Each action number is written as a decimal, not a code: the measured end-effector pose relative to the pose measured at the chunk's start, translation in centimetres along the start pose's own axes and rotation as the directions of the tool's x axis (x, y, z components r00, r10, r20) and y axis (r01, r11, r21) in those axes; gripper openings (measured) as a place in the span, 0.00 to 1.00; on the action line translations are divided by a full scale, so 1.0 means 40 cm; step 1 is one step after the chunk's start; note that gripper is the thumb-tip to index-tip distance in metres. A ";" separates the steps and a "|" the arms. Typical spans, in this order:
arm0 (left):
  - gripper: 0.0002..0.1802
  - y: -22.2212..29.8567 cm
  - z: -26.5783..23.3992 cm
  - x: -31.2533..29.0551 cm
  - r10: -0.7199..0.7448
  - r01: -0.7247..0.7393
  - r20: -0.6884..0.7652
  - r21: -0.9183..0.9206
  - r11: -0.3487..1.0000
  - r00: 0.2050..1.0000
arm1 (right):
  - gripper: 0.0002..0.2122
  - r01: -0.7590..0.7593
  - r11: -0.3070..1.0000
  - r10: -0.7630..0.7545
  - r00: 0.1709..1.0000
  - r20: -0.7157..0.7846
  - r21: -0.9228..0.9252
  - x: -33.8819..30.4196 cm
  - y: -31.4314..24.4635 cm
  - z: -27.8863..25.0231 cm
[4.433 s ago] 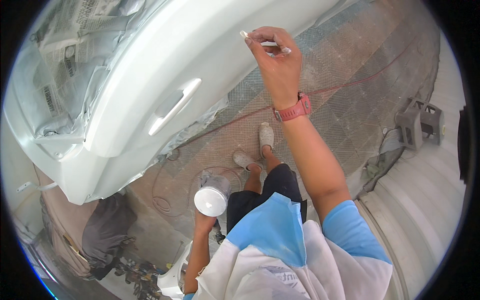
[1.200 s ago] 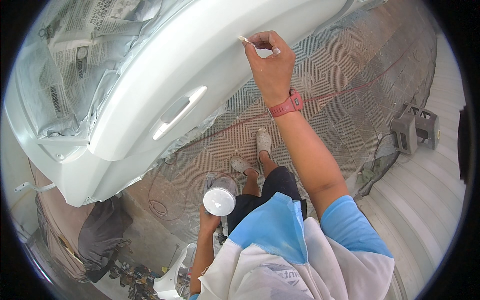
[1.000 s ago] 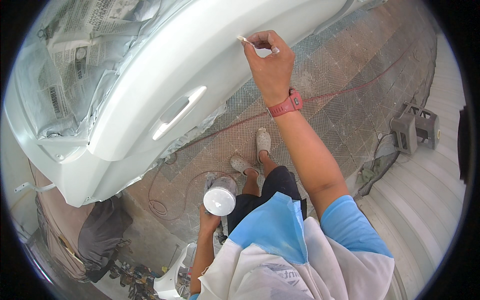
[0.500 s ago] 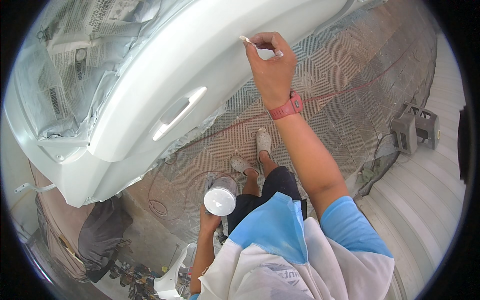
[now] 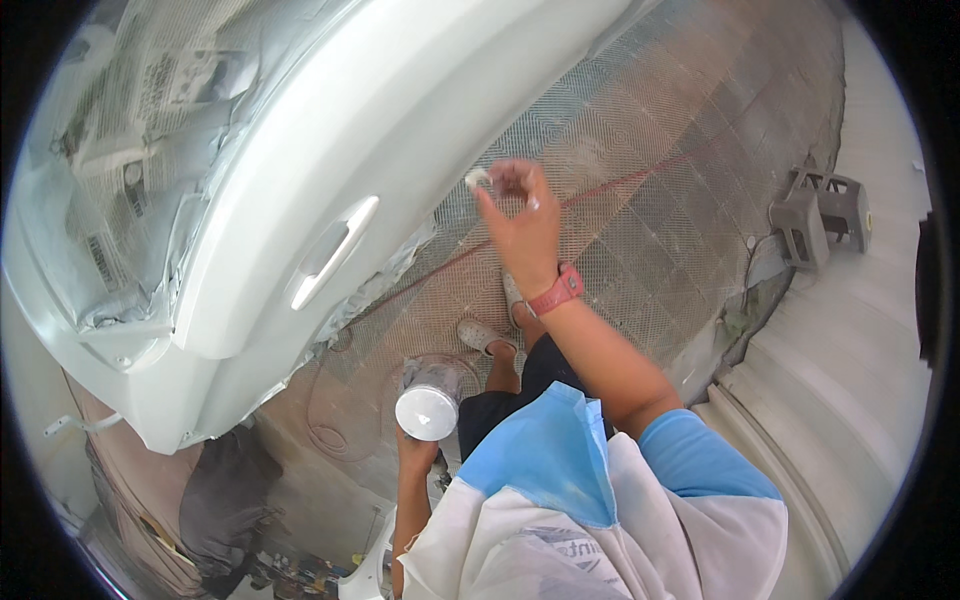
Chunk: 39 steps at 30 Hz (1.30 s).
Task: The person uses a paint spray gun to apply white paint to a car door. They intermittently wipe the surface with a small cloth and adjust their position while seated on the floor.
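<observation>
My right hand (image 5: pixel 525 225), with a red watch on its wrist, is raised beside the white car door (image 5: pixel 390 110), apart from it. Thumb and forefinger pinch a small whitish scrap (image 5: pixel 478 178); whether it is paper or tape I cannot tell. Low in front of my body, my left hand (image 5: pixel 417 452) is closed under a spray gun with a round, silver-grey paint cup (image 5: pixel 428 412). The cup's lid faces up and hides most of the gun and my fingers. The door's pull handle (image 5: pixel 337 252) lies between my hands and the masked window.
Newspaper and film (image 5: pixel 130 150) cover the window opening. A thin red hose (image 5: pixel 640 175) crosses the patterned floor, with loops near my left hand. To the right stand a grey plastic step stool (image 5: pixel 825 215) and a ribbed pale wall (image 5: pixel 850 330). Dark cloth (image 5: pixel 230 500) hangs at lower left.
My right hand has drawn back from the door's surface, down toward my body, still pinching the scrap. The left hand keeps hold of the spray gun. The whole view has shifted slightly.
</observation>
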<state>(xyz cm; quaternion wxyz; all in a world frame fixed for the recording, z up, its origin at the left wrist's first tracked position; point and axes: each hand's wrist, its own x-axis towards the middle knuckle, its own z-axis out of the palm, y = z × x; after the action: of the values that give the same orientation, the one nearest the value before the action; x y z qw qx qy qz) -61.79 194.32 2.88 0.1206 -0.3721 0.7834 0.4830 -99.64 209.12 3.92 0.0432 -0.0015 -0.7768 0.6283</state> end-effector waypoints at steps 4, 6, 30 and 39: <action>0.24 -0.013 -0.012 -0.009 -0.024 0.024 0.014 0.005 1.000 1.000 | 0.10 -0.115 0.979 0.129 0.988 0.079 -0.168 -0.169 0.177 -0.087; 0.25 -0.030 -0.021 -0.007 -0.057 0.056 0.030 0.035 0.998 0.998 | 0.10 -0.178 0.942 0.211 0.973 0.091 -0.283 -0.269 0.294 -0.148; 0.18 -0.166 -0.061 -0.081 0.121 -0.223 0.344 0.273 0.936 0.931 | 0.13 -0.705 0.560 0.609 0.706 -0.361 -0.435 -1.137 0.705 -0.525; 0.13 -0.163 -0.019 -0.143 0.092 -0.186 0.352 0.245 0.951 0.932 | 0.10 -0.692 0.670 0.580 0.714 -0.393 -0.267 -1.071 0.725 -0.470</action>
<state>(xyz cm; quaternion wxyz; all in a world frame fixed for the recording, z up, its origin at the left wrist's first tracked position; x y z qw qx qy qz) -53.14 194.66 2.06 0.2679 -0.2070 0.8351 0.4336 -57.20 231.17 -23.29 -0.0747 -0.3707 -0.8221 0.4255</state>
